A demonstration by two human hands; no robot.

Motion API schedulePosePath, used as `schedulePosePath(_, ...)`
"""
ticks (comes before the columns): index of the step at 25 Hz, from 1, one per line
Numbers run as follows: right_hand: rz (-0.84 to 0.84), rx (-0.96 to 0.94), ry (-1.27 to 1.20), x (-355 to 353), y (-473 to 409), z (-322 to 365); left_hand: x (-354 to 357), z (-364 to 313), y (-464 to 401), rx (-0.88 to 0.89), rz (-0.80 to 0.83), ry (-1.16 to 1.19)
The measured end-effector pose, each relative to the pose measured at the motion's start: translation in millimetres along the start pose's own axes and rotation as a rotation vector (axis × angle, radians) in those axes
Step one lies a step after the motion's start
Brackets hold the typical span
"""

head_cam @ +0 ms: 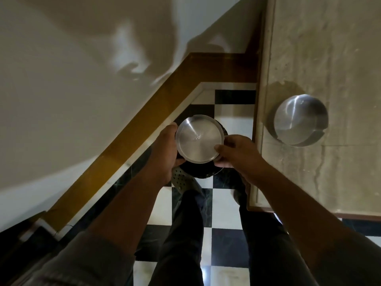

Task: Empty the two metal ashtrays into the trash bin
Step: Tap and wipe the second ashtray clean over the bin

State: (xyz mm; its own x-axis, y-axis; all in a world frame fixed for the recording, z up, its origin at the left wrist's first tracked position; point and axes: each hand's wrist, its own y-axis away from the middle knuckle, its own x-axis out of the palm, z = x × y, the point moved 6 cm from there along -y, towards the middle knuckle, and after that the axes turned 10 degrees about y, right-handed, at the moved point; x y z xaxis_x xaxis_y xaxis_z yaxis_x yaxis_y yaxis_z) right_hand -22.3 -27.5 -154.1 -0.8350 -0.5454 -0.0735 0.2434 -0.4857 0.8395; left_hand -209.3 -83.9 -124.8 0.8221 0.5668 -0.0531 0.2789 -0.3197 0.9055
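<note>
A round metal ashtray is turned upside down, its flat bottom facing me, directly above a dark trash bin on the floor. My left hand grips its left rim and my right hand grips its right rim. Most of the bin is hidden under the ashtray and my hands. A second metal ashtray lies upside down on the beige stone tabletop to the right, with a notch in its rim showing.
The floor is black-and-white checkered tile. A white wall with a brown skirting board runs diagonally on the left. My legs and sandalled feet stand just below the bin. The table edge is close to my right hand.
</note>
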Motion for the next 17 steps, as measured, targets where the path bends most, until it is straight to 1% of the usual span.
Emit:
schedulePosePath(2, 0.057, 0.020, -0.016, 2.6, -3.4, -1.0, -8.6, 6.1, -9.7, -0.036, -0.009, 0.035)
schedulePosePath(4, 0.080, -0.014, 0.056, 2.7, -6.1, 2.7, -14.4, 8.4, -19.8, -0.055, 0.006, 0.035)
schedulePosePath(6, 0.064, -0.113, 0.207, 3.0, -9.0, 10.2, -17.0, 8.5, -32.5, -0.077, 0.043, -0.001)
schedulePosePath(7, 0.044, -0.187, 0.327, 3.5, -10.2, 15.2, -16.0, 7.3, -39.4, -0.082, 0.090, -0.045)
schedulePosePath(9, -0.006, -0.360, 0.588, 5.1, -10.7, 23.5, -7.8, 1.0, -50.0, -0.061, 0.263, -0.216)
schedulePosePath(11, -0.030, -0.520, 0.755, 5.9, -8.9, 26.9, 1.1, -5.2, -59.9, -0.072, 0.450, -0.381)
schedulePosePath(12, -0.036, -0.613, 0.838, 6.0, -6.7, 29.1, 5.1, -8.1, -64.7, -0.077, 0.516, -0.480)
schedulePosePath(14, -0.067, -0.837, 1.087, 8.7, -2.4, 29.6, 15.0, -9.4, -76.4, -0.010, 0.573, -0.774)
schedulePosePath(16, -0.137, -1.016, 1.301, 12.0, 0.5, 27.0, 29.5, -4.8, -81.5, 0.108, 0.570, -1.055)
schedulePosePath(17, -0.171, -1.087, 1.358, 14.3, 0.8, 24.6, 37.0, -1.2, -82.6, 0.190, 0.557, -1.154)
